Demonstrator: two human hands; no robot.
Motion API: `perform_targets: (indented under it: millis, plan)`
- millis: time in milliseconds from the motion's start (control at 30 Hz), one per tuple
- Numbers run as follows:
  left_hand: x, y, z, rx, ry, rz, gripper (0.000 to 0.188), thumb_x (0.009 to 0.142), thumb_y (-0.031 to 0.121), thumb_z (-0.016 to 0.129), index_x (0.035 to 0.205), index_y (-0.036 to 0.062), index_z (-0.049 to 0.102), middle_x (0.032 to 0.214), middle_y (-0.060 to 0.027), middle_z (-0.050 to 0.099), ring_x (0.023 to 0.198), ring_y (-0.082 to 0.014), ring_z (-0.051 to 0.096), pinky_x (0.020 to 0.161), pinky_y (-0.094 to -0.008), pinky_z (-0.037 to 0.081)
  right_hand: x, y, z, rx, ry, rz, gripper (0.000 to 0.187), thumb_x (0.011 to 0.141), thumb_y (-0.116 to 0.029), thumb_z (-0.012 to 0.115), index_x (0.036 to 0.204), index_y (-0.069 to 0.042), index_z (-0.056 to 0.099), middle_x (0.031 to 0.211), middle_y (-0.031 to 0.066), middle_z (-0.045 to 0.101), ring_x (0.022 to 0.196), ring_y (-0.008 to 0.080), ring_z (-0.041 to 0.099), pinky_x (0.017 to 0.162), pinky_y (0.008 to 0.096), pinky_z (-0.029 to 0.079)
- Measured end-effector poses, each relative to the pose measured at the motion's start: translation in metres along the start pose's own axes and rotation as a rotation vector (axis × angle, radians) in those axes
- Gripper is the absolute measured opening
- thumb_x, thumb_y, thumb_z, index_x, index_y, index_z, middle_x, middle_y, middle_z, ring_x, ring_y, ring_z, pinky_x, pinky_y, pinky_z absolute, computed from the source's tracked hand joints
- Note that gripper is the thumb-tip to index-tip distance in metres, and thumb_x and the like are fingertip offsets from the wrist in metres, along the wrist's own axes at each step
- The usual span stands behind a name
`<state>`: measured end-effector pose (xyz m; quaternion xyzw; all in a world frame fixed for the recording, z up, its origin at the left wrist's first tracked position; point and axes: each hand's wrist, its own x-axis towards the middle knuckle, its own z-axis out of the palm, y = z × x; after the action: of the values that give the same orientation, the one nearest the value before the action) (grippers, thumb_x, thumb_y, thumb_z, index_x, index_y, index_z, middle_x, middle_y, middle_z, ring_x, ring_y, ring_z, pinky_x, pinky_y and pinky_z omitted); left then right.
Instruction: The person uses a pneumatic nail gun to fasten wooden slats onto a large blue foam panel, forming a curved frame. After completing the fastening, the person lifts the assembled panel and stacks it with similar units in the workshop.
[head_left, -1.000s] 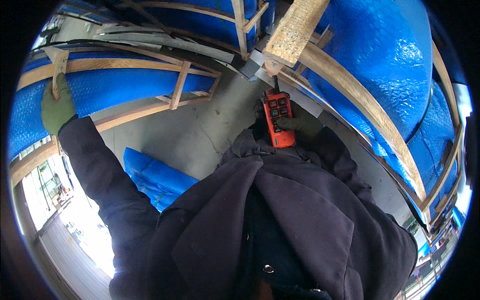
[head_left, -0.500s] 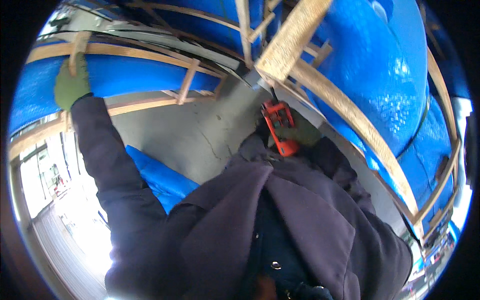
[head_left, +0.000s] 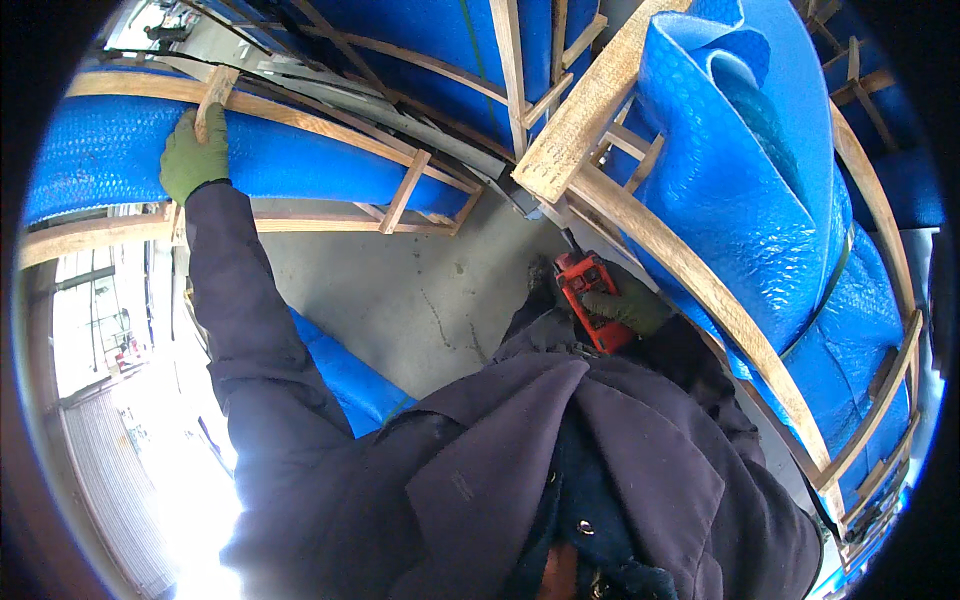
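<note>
My left hand (head_left: 196, 158), in a green glove, reaches out to the far left and grips a short wooden slat (head_left: 214, 100). That slat crosses the upper rail of a wooden crate frame (head_left: 300, 118) around a long blue wrapped bundle (head_left: 290, 160). Close to my body, my right hand (head_left: 636, 306), also gloved, is closed around a red handheld remote control (head_left: 600, 328) with dark buttons. Its fingers lie across the button face. A dark stub or cable sticks up from the remote's far end.
To the right stands a large wooden-framed bundle in blue bubble sheeting (head_left: 740, 200), its thick beam end (head_left: 550, 180) jutting toward me. More blue bundles (head_left: 430, 70) stand at the back. Grey floor (head_left: 400, 290) lies between, with a blue sheet (head_left: 350, 375) beside my left arm.
The view has shifted, so the left crate and my left hand sit farther right. My left hand stays on the slat. The remote has come lower and right, with my right fingers now over its buttons.
</note>
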<state>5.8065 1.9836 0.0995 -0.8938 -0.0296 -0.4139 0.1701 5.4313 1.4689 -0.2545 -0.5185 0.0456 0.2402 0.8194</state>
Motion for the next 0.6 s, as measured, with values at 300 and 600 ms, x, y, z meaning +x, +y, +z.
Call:
perform_targets:
  millis: [300, 600]
  plan:
    - [-0.003, 0.012, -0.022, 0.011, 0.043, 0.065, 0.072, 0.105, 0.079, 0.055, 0.144, 0.0223, 0.077, 0.134, -0.0149, 0.080, 0.120, -0.0408, 0.076, 0.103, -0.0552, 0.058, -0.001, -0.013, 0.010, 0.043, -0.015, 0.038, 0.063, 0.108, -0.037, 0.079, 0.159, -0.006, 0.059, 0.130, 0.0066, 0.075, 0.108, 0.0142, 0.073, 0.094, 0.0336, 0.060]
    - [0.000, 0.030, -0.036, -0.008, 0.099, 0.099, 0.067, 0.106, 0.075, 0.058, 0.140, 0.0221, 0.079, 0.129, -0.0116, 0.081, 0.115, -0.0389, 0.076, 0.099, -0.0557, 0.059, -0.013, -0.021, 0.013, 0.015, -0.049, 0.039, 0.064, 0.106, -0.037, 0.081, 0.157, -0.005, 0.061, 0.125, 0.0057, 0.075, 0.104, 0.0154, 0.073, 0.090, 0.0354, 0.062]
